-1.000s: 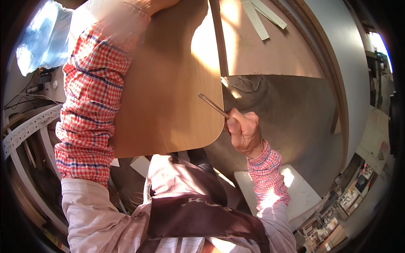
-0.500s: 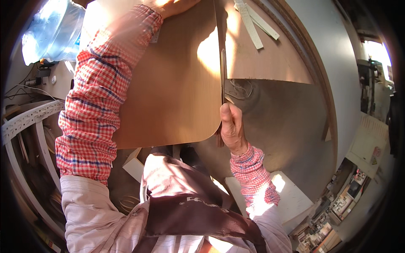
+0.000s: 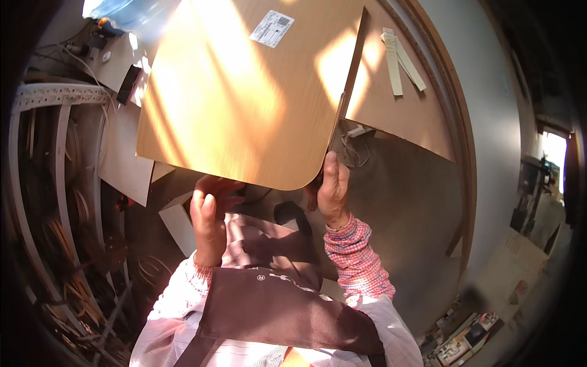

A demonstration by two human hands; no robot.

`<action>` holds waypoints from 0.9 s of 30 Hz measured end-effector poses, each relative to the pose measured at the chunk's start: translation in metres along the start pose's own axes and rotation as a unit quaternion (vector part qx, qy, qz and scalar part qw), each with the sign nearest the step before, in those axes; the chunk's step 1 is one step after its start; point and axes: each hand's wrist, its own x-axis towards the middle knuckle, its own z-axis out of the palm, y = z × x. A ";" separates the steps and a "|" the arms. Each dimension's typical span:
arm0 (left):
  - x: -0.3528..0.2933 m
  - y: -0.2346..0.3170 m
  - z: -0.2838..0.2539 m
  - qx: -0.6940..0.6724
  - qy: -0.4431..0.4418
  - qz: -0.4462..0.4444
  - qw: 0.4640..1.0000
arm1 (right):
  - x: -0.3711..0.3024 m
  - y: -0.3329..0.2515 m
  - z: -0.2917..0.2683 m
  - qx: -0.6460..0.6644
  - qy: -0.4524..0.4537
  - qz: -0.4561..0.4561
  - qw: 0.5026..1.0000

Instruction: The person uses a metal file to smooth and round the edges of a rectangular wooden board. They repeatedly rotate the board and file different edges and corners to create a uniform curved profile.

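Observation:
A wood-coloured board (image 3: pixel 244 140) with a rounded near right corner lies in front of me, sunlight across its top and a white printed label (image 3: pixel 273 29) on it. My right hand (image 3: pixel 334 192) grips that rounded corner, thumb upright against the side and fingers curled underneath. A thin dark strip (image 3: pixel 337 116) runs along the board's right side down to this hand; whether the fingers pinch it too is hidden. Just below the near edge, my left hand (image 3: pixel 209 220) is open, its fingers apart and partly in shadow. Whether they touch the board I cannot tell.
Pale strips (image 3: pixel 392 61) rest on a brown panel (image 3: pixel 400 119) to the right, beside a curved brown edge. A metal rack (image 3: pixel 58 98) with coiled bands stands left. A clear blue plastic jug (image 3: pixel 131 13) is at the far left, and a cable (image 3: pixel 351 150) hangs under the panel.
My left hand has come back from the board's far part to its near edge. The label has come into view. My right hand stays at the rounded corner, and the view has shifted.

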 end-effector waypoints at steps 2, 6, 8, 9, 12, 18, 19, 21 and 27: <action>0.015 -0.020 0.033 -0.137 -0.008 -0.008 0.991 | 0.002 0.015 -0.016 -0.026 -0.023 -0.019 0.999; 0.028 -0.024 0.101 -0.315 0.026 -0.001 0.949 | 0.004 0.015 -0.026 -0.144 -0.094 -0.044 0.984; 0.032 -0.027 0.119 -0.352 0.053 -0.011 0.935 | 0.002 0.014 -0.027 -0.165 -0.121 -0.083 0.975; 0.036 -0.029 0.125 -0.363 0.049 -0.012 0.930 | 0.001 0.014 -0.028 -0.172 -0.134 -0.101 0.971; 0.037 -0.036 0.137 -0.360 0.081 -0.002 0.929 | -0.002 0.022 -0.025 -0.220 -0.120 -0.167 0.954; 0.038 -0.038 0.136 -0.326 0.147 -0.005 0.934 | -0.006 0.018 -0.020 -0.199 -0.103 -0.166 0.960; 0.038 -0.037 0.137 -0.331 0.159 0.002 0.930 | -0.004 0.015 -0.018 -0.181 -0.092 -0.144 0.969; 0.038 -0.035 0.139 -0.330 0.173 0.009 0.928 | 0.002 0.011 -0.015 -0.147 -0.069 -0.098 0.982; 0.042 -0.037 0.137 -0.311 0.163 -0.008 0.936 | -0.015 0.017 -0.020 -0.256 -0.147 -0.156 0.943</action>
